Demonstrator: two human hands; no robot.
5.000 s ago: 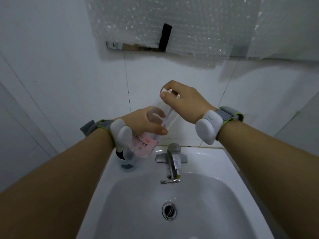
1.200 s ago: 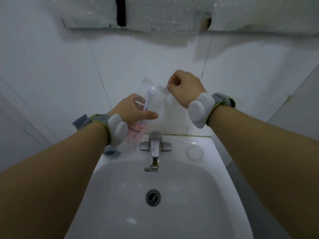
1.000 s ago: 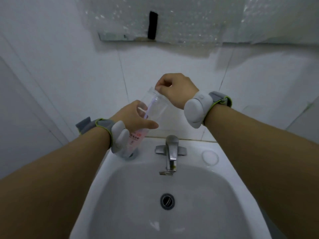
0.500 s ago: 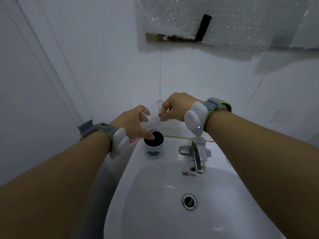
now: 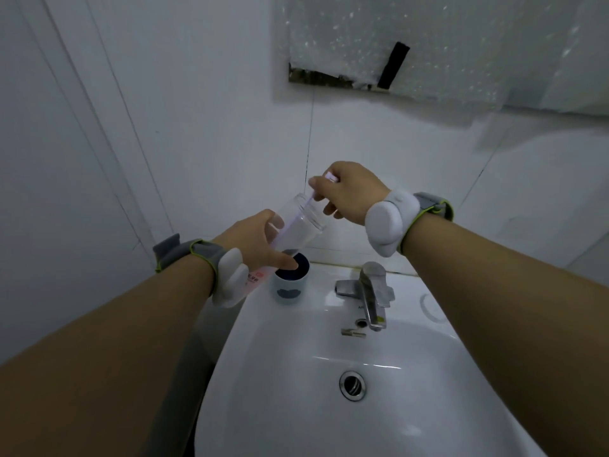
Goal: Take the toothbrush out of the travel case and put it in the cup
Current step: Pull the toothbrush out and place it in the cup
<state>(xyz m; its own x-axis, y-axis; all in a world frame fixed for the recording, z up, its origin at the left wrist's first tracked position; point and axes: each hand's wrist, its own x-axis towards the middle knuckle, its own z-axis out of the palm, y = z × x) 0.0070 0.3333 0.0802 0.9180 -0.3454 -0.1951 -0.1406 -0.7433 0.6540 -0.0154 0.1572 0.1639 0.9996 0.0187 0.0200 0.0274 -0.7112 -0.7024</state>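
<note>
Clear plastic travel case point(image 5: 296, 225), lid off, tilted at frame centre, gripped by left hand point(image 5: 253, 240). Right hand point(image 5: 351, 194) pinches toothbrush point(image 5: 308, 206) head, brush half drawn out. Dark-lined cup point(image 5: 290, 282) stands on sink point(image 5: 329, 390) rim directly below. Left: finish pull, drop brush in cup.

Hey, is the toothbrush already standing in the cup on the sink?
No, the toothbrush is pinched by the right hand at the mouth of the clear travel case, which the left hand holds above the cup.
</note>
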